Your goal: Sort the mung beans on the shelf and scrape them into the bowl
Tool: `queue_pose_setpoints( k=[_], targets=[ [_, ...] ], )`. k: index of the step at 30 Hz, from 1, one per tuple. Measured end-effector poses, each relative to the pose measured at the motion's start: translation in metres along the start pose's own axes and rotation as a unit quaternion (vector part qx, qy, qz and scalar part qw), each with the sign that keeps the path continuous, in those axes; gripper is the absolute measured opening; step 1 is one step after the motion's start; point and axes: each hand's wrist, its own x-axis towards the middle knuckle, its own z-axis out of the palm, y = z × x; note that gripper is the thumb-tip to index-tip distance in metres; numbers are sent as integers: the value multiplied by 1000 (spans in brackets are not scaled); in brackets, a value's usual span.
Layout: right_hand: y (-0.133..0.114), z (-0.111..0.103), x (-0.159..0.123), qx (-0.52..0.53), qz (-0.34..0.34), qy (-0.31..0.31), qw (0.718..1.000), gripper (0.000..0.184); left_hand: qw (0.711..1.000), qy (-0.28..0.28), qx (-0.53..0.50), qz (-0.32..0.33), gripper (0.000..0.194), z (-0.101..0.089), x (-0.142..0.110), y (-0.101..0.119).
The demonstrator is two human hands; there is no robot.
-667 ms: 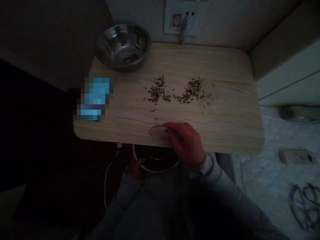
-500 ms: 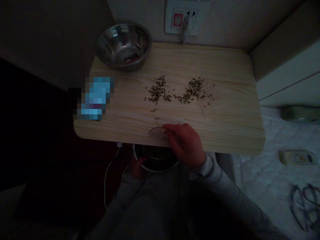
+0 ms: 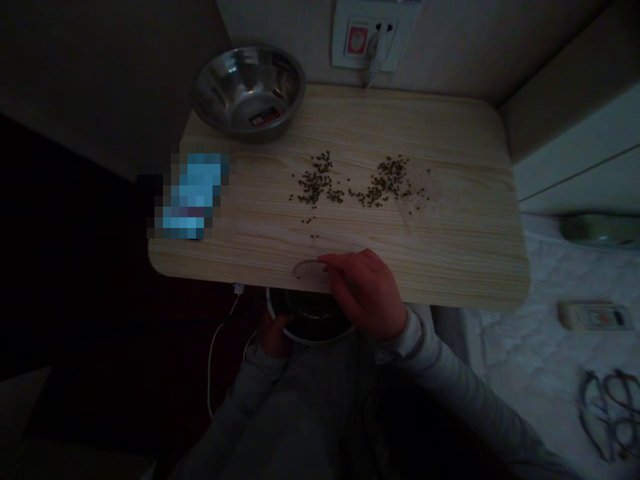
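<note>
My right hand point(image 3: 369, 293) is closed on the edge of a clear, round-rimmed piece of plastic point(image 3: 311, 269), perhaps a lid, at the table's front edge. Below that edge, my left hand point(image 3: 276, 337) grips the left side of a dark bowl with a pale rim point(image 3: 306, 342), its fingers curled at the rim. The bowl's contents are too dark to make out. Small dark green beans lie on the table in a left heap point(image 3: 314, 185) and a right heap point(image 3: 385, 183). Pale grains point(image 3: 421, 188) are scattered beside the right heap.
A steel bowl point(image 3: 225, 110) stands at the back left of the wooden table point(image 3: 460, 253). In front of it lies a blurred-out phone point(image 3: 194, 193). A wall socket point(image 3: 367, 37) holds a plug. On the bed at right are a remote control point(image 3: 595, 316) and cables point(image 3: 613, 407).
My right hand has shifted slightly left and towards me with the clear piece, which now reaches over the table's front edge. My left hand and the bean heaps look the same.
</note>
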Motion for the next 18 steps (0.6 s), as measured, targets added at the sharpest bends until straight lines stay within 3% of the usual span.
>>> queue_pose_setpoints(
  k=[6,13,18],
  targets=[
    [-1,0,-1,8,-10,-15,1000,26,999,9,-26,-25,31,2,-2,2],
    [-3,1,-7,35,-16,-35,999,25,1000,1,22,5,20,2,-2,13],
    [3,-7,-17,77,25,-14,997,25,980,-29,153,125,15,-8,-1,6]
  ],
)
